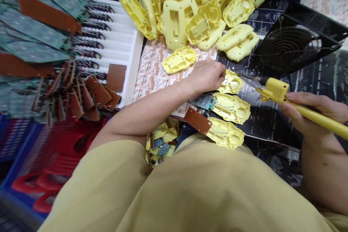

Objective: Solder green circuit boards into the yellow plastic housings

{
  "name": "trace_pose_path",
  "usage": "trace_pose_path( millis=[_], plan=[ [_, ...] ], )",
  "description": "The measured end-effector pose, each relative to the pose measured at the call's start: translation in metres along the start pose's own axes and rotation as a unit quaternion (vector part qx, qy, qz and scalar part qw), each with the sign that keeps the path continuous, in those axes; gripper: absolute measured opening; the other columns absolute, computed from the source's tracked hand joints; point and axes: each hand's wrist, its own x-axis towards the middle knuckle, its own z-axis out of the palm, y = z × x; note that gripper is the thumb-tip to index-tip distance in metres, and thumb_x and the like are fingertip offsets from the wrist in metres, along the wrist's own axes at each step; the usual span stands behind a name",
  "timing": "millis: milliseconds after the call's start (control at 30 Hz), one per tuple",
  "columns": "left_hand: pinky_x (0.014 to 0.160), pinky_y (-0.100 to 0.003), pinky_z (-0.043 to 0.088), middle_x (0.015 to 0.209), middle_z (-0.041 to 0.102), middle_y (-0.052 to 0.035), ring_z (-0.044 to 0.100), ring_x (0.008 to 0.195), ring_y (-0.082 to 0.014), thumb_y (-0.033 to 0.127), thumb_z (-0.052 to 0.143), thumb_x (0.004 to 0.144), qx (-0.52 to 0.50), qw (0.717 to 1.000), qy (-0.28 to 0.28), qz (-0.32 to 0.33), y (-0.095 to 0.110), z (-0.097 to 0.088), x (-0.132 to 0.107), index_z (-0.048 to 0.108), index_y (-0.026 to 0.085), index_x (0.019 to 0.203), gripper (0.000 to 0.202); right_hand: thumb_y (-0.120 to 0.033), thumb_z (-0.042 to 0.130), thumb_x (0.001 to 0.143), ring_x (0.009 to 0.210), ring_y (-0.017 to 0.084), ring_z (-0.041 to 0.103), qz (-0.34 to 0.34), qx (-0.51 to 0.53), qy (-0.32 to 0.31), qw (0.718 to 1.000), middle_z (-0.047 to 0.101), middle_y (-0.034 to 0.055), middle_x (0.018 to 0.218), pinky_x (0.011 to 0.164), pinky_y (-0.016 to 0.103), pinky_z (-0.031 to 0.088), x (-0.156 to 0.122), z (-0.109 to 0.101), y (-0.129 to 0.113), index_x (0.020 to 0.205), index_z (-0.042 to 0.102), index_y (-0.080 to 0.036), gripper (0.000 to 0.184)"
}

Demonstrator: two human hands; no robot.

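From my seat far from the worktop [261,116], I see the right hand [317,110] wrapped around a yellow soldering iron [274,90], its fingers and thumb closed about the handle just behind the blocky yellow part. The metal tip points left, ending close to the upper right edge of the nearest shell [234,82], though I cannot tell whether it touches. At that shell's left end I see the left hand [209,74], back upward and fingers curled inward; the fingertips are hidden from me, so I cannot tell what, if anything, they grip. Two more yellow shells lie in a row on my side of it: the middle shell [235,108], wired to a green circuit board [205,101] sticking out to its left, and the lowest shell [228,134], with a brown board [197,120] at its left end. A loose shell [179,59] rests on the patterned sheet [152,69] beyond the left forearm, and behind that I make out a heaped pile of yellow casings [176,21]. A black fan [289,49] stands tilted at the right. Off to the left I have a white foam tray [132,56] of wired parts, and, below it, red pieces [57,170] in a blue basket [21,203].
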Motion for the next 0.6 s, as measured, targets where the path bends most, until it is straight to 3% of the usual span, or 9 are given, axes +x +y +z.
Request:
trace_pose_path(
  millis=[200,367,467,600],
  plan=[
    [0.097,-0.044,0.055,0.114,0.081,-0.0106,0.072,0.115,-0.0325,0.019,0.054,0.093,0.013,1.0,0.011,0.009,-0.003,0.003,0.001,0.083,0.021,0.114,0.036,-0.033,0.092,0.087,0.071,0.019,0.081,-0.008,-0.022,-0.018,1.0,0.085,0.0,0.093,0.065,0.024,0.069,-0.008,0.002,-0.005,0.101,0.081,-0.026,0.019],
    [0.093,-0.042,0.056,0.114,0.082,-0.0093,0.073,0.114,-0.0317,0.02,0.055,0.093,0.015,1.0,0.017,0.014,-0.004,0.005,0.001,0.083,0.022,0.112,0.035,-0.035,0.094,0.084,0.067,0.02,0.08,-0.009,0.003,-0.027,1.0,0.084,-0.0001,0.086,0.06,0.025,0.069,-0.006,0.01,-0.006,0.087,0.081,-0.026,0.016],
    [0.093,-0.042,0.055,0.113,0.082,-0.0089,0.072,0.114,-0.0317,0.02,0.056,0.093,0.01,1.0,0.02,0.013,-0.005,0.006,0.002,0.083,0.023,0.112,0.034,-0.042,0.091,0.087,0.07,0.019,0.081,0.024,-0.007,-0.063,0.998,0.084,0.0009,0.085,0.066,0.027,0.071,-0.003,0.013,-0.005,0.083,0.08,-0.026,0.02],
    [0.094,-0.042,0.056,0.11,0.082,-0.0083,0.073,0.111,-0.031,0.02,0.057,0.092,0.008,1.0,0.023,0.015,-0.006,0.006,0.003,0.084,0.023,0.111,0.033,-0.043,0.089,0.089,0.072,0.019,0.082,0.01,-0.004,-0.105,0.994,0.083,0.0006,0.084,0.068,0.026,0.071,0.003,0.009,-0.002,0.085,0.081,-0.027,0.019]
  ],
)
